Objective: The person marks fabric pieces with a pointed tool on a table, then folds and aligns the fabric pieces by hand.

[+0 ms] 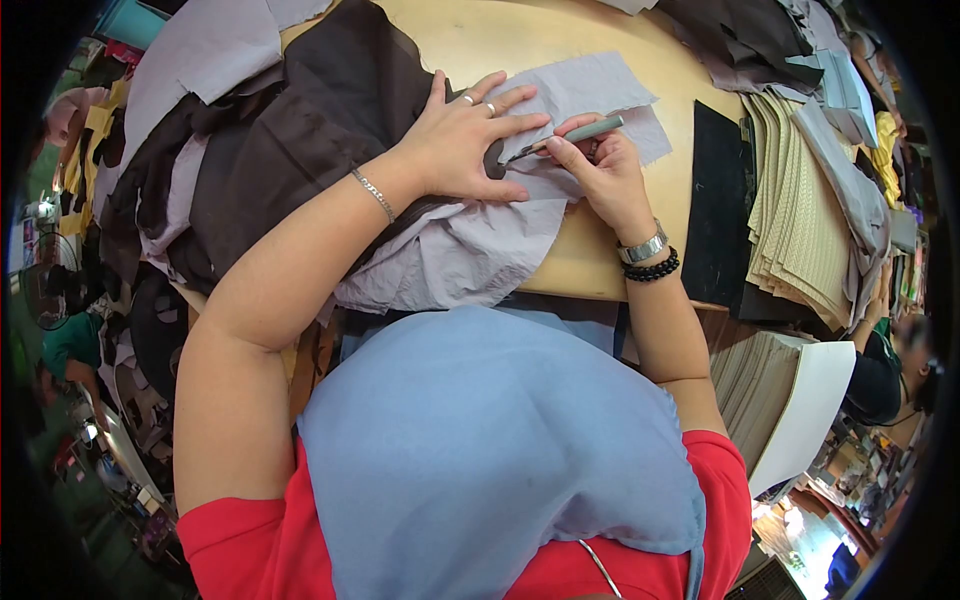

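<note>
Dark brown fabric (320, 140) lies in folds over the left of the pale table, partly over light grey fabric (470, 250). My left hand (465, 140) rests flat with fingers spread on both fabrics, two rings on its fingers. Between its thumb and index finger a small dark edge of the brown fabric shows. My right hand (600, 165) pinches a grey-green pen-like tool (597, 127), its thin dark tip touching the fabric beside my left hand's fingers.
Right of the pale table (600, 255) are a black board (715, 205) and a stack of cream patterned sheets (795, 205). More fabric lies at the upper corners. Other people (875, 375) are at the far right and left edges.
</note>
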### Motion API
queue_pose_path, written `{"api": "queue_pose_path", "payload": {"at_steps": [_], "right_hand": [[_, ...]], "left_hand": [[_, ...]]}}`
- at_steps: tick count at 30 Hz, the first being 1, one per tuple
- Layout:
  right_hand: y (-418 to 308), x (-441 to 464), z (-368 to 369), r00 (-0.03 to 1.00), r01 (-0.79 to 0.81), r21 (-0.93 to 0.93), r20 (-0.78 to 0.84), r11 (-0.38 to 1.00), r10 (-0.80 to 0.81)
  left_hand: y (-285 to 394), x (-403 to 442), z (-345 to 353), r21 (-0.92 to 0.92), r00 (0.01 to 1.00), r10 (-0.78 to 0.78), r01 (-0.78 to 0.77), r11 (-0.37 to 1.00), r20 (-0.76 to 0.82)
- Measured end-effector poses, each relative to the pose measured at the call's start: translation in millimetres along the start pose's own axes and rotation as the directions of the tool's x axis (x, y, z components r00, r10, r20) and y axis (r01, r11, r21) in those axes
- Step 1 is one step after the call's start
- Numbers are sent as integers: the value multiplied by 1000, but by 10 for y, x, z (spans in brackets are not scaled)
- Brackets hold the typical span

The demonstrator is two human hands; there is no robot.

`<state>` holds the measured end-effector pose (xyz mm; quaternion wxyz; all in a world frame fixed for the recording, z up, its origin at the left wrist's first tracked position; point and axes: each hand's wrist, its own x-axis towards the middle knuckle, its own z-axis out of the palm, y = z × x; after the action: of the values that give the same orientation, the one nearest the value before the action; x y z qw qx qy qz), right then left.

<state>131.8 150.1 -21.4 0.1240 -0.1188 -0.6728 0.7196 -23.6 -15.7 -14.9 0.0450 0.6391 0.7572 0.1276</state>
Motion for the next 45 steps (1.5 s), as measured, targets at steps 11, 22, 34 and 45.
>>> {"api": "queue_pose_path", "payload": {"at_steps": [11,22,34,45], "right_hand": [[-77,-11,-141,985,-132,266,142,955,97],[-179,-326,-150,911,253,-114,-306,961,-276],[-146,-372,93,858,400,-550,-55,733,-510],[-79,-334,112,864,384,-569,-56,727,-501]], "left_hand": [[26,14,-27,-3,1000,-11,11,1000,24],[160,134,-3,-86,990,-141,141,986,6],[171,126,19,-43,992,-128,127,991,-14],[159,118,29,-36,992,-122,121,992,-23]]}}
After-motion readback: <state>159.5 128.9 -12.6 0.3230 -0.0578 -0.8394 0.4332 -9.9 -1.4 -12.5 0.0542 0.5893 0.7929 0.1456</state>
